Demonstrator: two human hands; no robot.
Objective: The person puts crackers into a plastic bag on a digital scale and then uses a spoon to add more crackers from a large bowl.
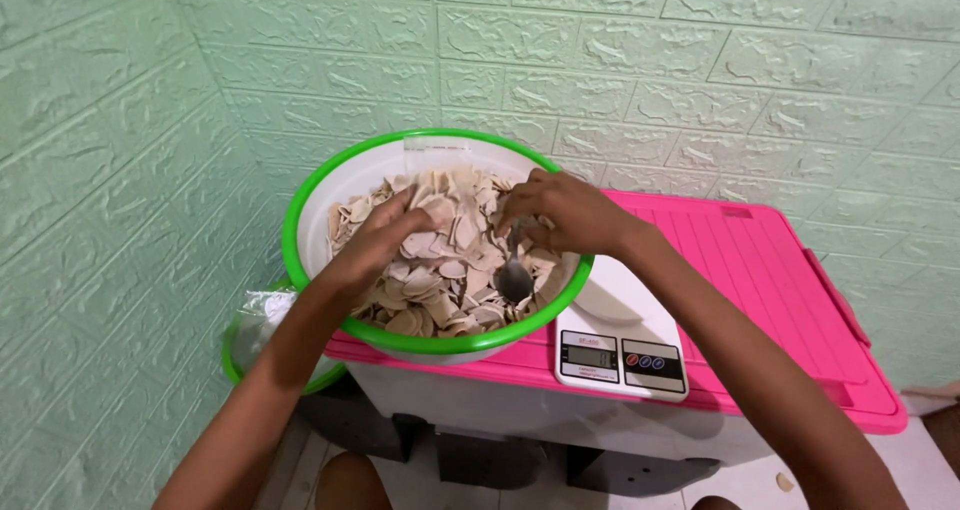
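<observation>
A large white bowl with a green rim rests on a pink lid and is full of pale, thin chips. My left hand is buried in the chips at the bowl's left side, fingers closed around some of them. My right hand reaches in from the right and grips a metal spoon, whose bowl points down into the chips.
A white digital kitchen scale sits on the pink lid of a white storage box, just right of the bowl. A second green-rimmed bowl with clear plastic sits lower left. Green brick-pattern walls close in behind and left.
</observation>
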